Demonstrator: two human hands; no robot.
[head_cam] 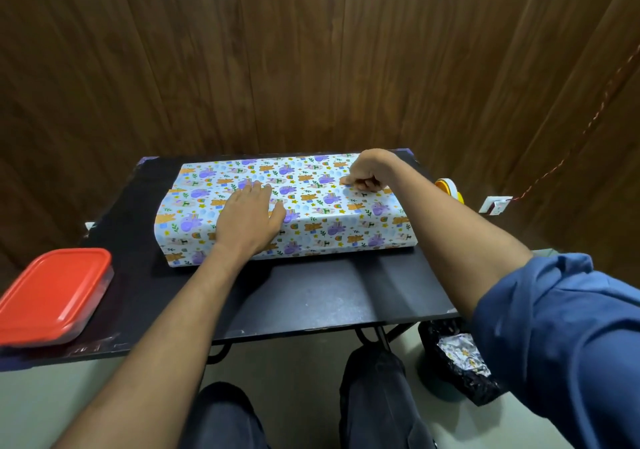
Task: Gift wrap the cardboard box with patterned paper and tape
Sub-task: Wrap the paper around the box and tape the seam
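One head-worn camera, wide-angle, looks forward and steeply down from close above the tabletop [329, 296]. Wood-panelled wall [311, 50] fills the upper half. The wearer's knees appear at the bottom edge.

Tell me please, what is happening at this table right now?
A person is gift wrapping a box on a black table. The patterned paper already covers the top and the near side. The left hand lies flat on top and holds it steady. The right hand, with fingers curled, presses a fingertip on the paper near the far right, perhaps on tape. A tape roll sits at the table's right edge, and a red-lidded container at the near left.
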